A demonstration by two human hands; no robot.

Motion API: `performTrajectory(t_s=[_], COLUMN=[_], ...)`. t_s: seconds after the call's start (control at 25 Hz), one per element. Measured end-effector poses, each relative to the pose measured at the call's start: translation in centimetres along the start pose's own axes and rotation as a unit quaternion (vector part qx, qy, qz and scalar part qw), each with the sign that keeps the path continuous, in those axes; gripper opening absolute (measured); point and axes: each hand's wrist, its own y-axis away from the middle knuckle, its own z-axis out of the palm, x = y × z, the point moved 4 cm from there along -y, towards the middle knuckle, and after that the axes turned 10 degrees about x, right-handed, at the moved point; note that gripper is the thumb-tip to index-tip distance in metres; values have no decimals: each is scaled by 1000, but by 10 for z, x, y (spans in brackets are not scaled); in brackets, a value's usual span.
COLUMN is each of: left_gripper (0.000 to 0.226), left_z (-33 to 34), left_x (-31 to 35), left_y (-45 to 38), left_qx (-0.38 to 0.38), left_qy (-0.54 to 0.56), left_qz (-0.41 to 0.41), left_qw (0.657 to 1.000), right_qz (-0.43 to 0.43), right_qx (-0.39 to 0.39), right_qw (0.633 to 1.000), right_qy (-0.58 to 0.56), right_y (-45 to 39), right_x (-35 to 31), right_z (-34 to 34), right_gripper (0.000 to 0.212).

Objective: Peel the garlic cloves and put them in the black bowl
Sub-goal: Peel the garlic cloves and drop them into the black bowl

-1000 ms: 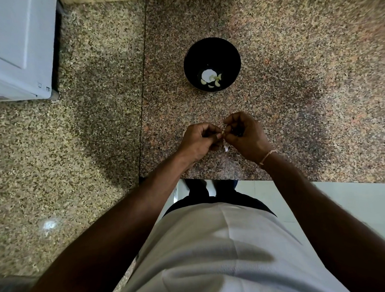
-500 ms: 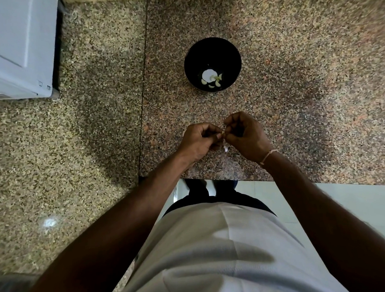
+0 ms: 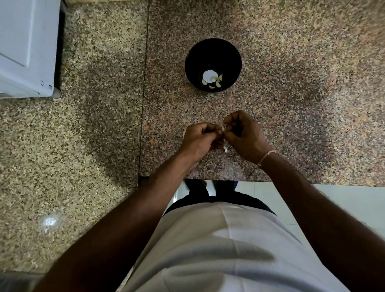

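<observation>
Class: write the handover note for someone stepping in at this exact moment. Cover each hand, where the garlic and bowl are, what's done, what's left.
Left hand and right hand: both pinch one garlic clove between them, above the granite counter.
Black bowl: on the counter beyond the hands, holding a few peeled cloves.
A scrap of peel shows below the hands.
Left: finish peeling this clove and drop it in the bowl.
</observation>
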Motion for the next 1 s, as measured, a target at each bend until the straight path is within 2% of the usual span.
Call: performTrajectory(t_s=[0.36,0.52,0.64,0.76,1.0], left_gripper=[5,5,15,13,19], left_z=[-1,-5,-7,-8,-10], left_x=[12,10,8,6,2], left_y=[-5,-7,-7,-7,-6], left_qx=[22,34,41,42,55], left_qy=[107,136,123,95,45], left_qz=[-49,-64,-53,-39,-4], left_qw=[993,988,990,994,997], right_qz=[-18,-20,-32,-48,-54], right_qx=[1,18,29,57,67], right_qw=[1000,999,996,992,993], right_qy=[-6,38,78,98,82], right_y=[0,-2,0,0,1], right_x=[-7,1,5,3,0], right_z=[1,0,-1,-2,-2], right_gripper=[28,17,6,10,15])
